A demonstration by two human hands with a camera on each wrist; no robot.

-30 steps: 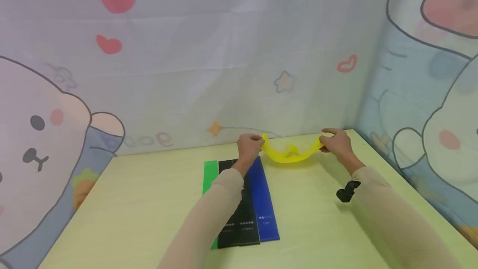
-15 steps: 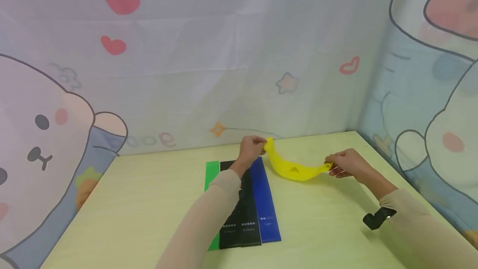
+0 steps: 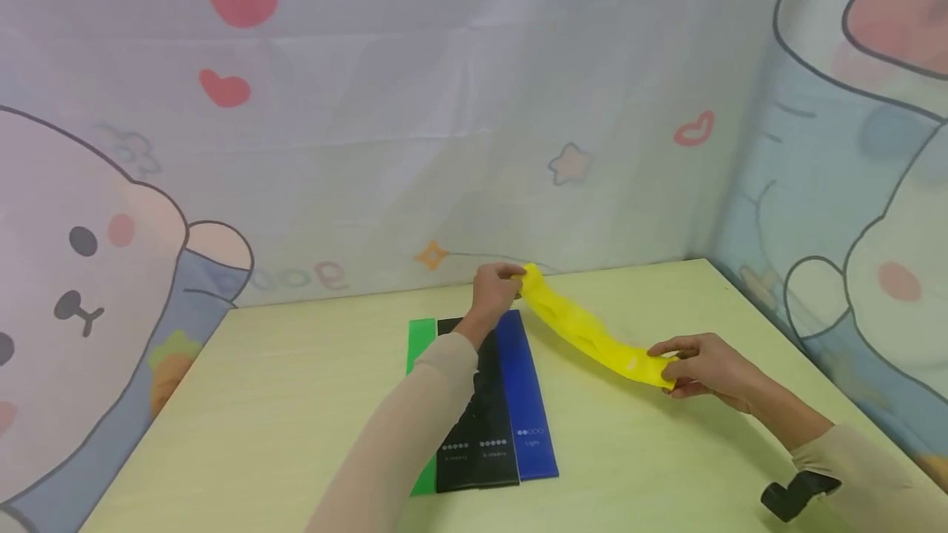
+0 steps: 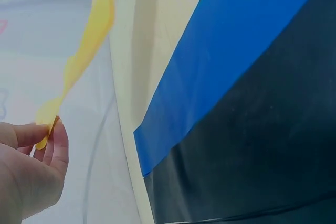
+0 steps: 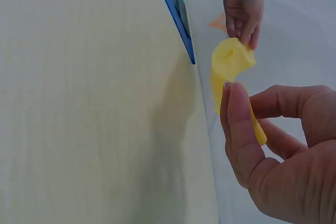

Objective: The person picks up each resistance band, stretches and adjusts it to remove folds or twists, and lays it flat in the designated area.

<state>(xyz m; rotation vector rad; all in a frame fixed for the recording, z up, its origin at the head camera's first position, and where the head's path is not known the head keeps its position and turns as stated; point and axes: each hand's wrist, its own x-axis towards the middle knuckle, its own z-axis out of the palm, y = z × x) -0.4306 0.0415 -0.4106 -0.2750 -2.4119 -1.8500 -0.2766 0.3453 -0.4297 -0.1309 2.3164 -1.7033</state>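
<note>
A yellow resistance band (image 3: 585, 331) hangs between the two hands, sagging a little above the table. My left hand (image 3: 492, 296) pinches its far end between thumb and fingers, close to the back edge. Lower and to the right, my right hand (image 3: 707, 368) pinches the near end; the right wrist view shows thumb and fingers meeting on the yellow band (image 5: 231, 61). Flat on the table under my left arm lie a blue band (image 3: 529, 401) marked "Light", black bands (image 3: 489, 434) side by side, and a green band (image 3: 420, 344). My left forearm hides part of them.
The pale wooden table (image 3: 281, 401) ends at a cloth backdrop (image 3: 370, 146) with cartoon prints, which also stands along the right side. A black wrist mount (image 3: 800, 493) sits on the right sleeve.
My right hand has moved toward me and to the right, drawing its end of the yellow band along. The band now slants and sags less. My left hand has stayed nearly in place.
</note>
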